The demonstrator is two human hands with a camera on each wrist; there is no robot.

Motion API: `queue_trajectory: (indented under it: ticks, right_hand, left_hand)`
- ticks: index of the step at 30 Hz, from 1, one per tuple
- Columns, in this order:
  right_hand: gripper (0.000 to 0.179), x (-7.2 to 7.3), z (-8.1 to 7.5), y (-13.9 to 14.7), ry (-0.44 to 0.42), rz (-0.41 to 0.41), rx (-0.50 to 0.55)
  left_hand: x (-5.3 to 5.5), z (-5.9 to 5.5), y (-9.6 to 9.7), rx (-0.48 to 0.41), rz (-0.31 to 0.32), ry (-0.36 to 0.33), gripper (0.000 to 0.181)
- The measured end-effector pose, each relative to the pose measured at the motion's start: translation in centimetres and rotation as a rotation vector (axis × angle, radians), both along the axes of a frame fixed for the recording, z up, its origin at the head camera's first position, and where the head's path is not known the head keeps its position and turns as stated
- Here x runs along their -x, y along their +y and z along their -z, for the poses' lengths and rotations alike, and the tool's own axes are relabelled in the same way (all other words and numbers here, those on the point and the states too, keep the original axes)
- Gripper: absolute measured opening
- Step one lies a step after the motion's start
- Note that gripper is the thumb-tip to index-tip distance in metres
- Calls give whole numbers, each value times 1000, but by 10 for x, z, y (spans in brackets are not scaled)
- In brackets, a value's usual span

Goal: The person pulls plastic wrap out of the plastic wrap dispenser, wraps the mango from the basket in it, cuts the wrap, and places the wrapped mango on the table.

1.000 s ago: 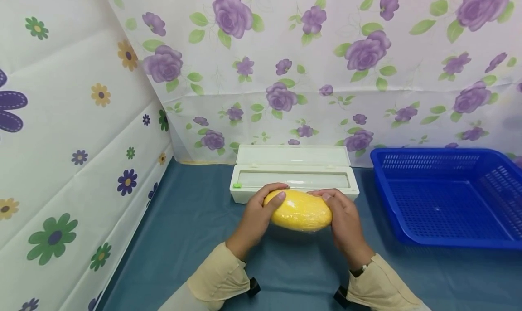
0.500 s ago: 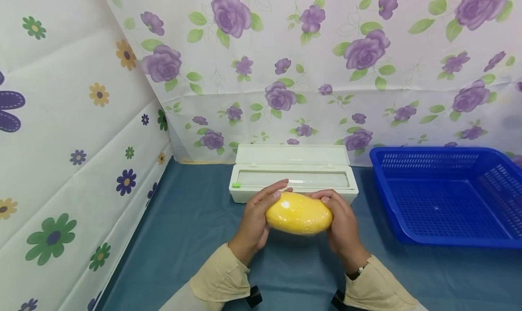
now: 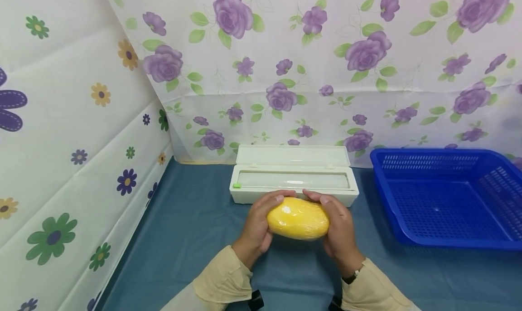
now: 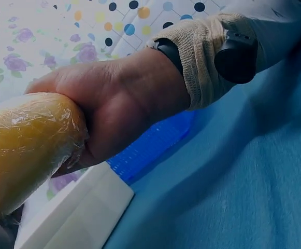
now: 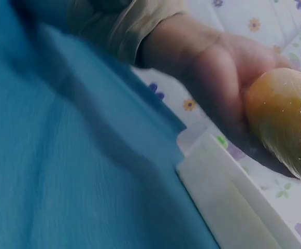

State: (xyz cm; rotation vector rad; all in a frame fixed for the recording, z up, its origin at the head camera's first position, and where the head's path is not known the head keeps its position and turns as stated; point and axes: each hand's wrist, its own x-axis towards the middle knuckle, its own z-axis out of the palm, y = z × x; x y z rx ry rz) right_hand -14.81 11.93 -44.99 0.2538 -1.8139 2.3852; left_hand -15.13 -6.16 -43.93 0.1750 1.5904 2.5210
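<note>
A smooth, oblong yellow fruit, shaped like a mango, is wrapped in shiny cling film. Both hands hold it up over the table, in front of the film box. My left hand cups its left end, thumb along the upper edge and fingers round the far side. At the opposite end, my right hand cups it the same way. The left wrist view shows the right hand against the wrapped fruit. In the right wrist view, the left hand curves round its end. The fruit hides part of the palms.
Behind the hands stands a white cling film dispenser box, its lid raised and a roll inside. A blue perforated basket sits on the right. Flowered sheets rise at the back and left of the blue-green tablecloth.
The fruit and both hands have come slightly nearer to the person and lower in the head view. The left thumb has slid from the fruit's top toward its edge; the hands now cup the ends.
</note>
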Motion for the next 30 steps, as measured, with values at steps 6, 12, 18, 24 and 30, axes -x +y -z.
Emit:
queue_trajectory:
  ticks: [6, 12, 18, 24, 30]
  right_hand:
    - [38, -4, 0, -2, -68, 43, 139]
    - [40, -6, 1, -3, -93, 85, 142]
    - [42, -4, 3, -5, -94, 92, 123]
    - [42, -3, 3, -6, -113, 98, 118]
    - [39, 0, -1, -2, -95, 71, 124]
  left_hand:
    - [-3, -1, 4, -31, -14, -36, 25]
    - [-4, -2, 6, -40, -1, -26, 27]
    - [-5, -2, 5, -38, -19, -16, 31]
    - [-5, -2, 3, -16, -1, -19, 41]
    - [-2, -7, 0, 21, 74, -3, 49]
